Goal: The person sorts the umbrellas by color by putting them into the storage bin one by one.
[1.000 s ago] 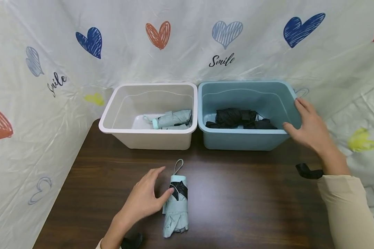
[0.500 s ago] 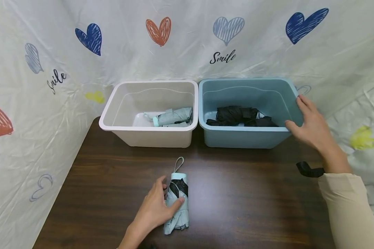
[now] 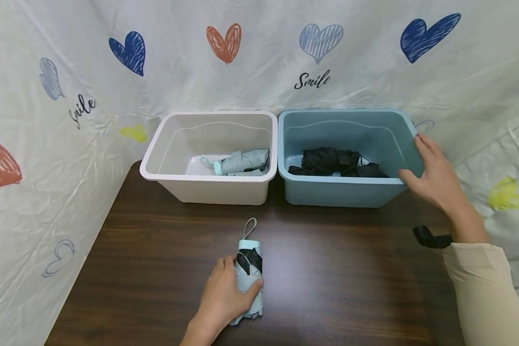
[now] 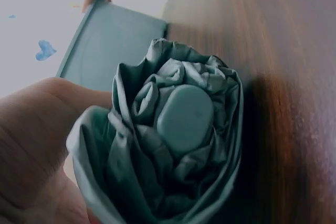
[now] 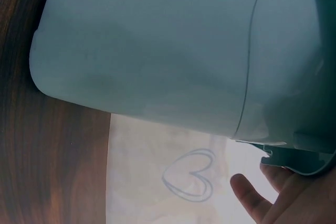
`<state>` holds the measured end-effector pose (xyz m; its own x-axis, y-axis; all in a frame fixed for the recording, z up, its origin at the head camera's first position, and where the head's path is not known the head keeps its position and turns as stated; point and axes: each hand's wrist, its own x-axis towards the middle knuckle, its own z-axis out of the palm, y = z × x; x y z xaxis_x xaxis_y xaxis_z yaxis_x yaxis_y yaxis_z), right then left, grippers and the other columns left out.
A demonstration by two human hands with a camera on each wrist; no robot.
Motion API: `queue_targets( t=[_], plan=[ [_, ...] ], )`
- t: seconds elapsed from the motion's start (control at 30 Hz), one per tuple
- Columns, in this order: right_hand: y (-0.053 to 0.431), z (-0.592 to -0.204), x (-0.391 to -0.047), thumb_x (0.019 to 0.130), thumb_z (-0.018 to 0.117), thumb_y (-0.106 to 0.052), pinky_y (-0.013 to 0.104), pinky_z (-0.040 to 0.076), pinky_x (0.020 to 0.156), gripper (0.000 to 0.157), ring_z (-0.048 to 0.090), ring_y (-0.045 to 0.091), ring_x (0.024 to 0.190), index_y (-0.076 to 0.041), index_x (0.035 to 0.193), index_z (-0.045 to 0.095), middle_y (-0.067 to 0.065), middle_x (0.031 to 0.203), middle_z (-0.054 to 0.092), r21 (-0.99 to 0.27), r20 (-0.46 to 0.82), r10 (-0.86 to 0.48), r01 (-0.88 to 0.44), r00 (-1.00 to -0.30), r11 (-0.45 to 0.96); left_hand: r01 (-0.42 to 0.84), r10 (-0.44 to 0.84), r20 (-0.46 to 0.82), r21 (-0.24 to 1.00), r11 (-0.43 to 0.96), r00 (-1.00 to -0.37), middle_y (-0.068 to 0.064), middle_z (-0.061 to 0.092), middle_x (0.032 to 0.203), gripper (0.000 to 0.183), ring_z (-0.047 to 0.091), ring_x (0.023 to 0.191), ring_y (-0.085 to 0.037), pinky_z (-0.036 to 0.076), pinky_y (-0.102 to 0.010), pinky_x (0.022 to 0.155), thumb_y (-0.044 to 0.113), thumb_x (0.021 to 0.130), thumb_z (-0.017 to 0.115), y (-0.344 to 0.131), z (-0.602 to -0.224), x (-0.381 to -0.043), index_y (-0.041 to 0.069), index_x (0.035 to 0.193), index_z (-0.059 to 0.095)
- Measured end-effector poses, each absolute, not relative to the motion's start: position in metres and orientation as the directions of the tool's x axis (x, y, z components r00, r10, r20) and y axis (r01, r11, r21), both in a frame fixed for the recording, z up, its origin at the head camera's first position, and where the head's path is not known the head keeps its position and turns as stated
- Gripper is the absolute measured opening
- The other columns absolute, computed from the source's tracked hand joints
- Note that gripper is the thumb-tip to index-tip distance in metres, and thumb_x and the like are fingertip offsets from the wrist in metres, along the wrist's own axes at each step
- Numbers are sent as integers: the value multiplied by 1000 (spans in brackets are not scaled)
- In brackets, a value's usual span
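A folded light-blue umbrella [image 3: 250,257] with a wrist loop lies on the dark table, loop toward the bins. My left hand [image 3: 225,298] grips it around the middle, thumb across its top and fingers along its left side. Up close in the left wrist view, the bunched cloth of the umbrella [image 4: 184,119] surrounds a pale oval end. My right hand [image 3: 437,178] rests on the right rim of a blue bin [image 3: 341,192]. In the right wrist view, fingers [image 5: 249,195] extend beside the outside of that bin's rim.
A white bin [image 3: 212,190] stands left of the blue one; a light-blue folded umbrella [image 3: 244,162] lies inside. Black folded umbrellas [image 3: 324,161] lie in the blue bin. A heart-printed sheet [image 3: 259,86] hangs behind. The dark table [image 3: 328,269] extends in front.
My left hand has moved right onto the umbrella and closed around it, from hovering at its left side. My right hand has stayed at the blue bin's rim.
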<state>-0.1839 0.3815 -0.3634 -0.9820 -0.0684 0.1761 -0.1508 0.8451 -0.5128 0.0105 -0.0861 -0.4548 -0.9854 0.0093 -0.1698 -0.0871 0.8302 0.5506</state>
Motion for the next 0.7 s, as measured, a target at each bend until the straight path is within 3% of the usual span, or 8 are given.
queue_targets(
  t=[0.27,0.7],
  plan=[
    [382,-365,-183,94,54,-26,81,25,116,87,23,57,157,-2,169,17,20,178,14,-513,184,-75,-161,-980,843,-116,-6,-214,505,855,-977,-18,61,111,106,60,95,-26,55,-48,81,71,74,84,-82,-449,11,-6,140,52],
    [384,-366,-184,93,54,-26,80,25,116,86,23,56,157,-1,168,19,20,178,15,-514,196,-80,-172,-977,841,-115,-62,-119,519,847,-991,-16,64,105,91,65,86,-27,55,-46,74,49,70,90,-73,-452,14,-7,134,56]
  ],
)
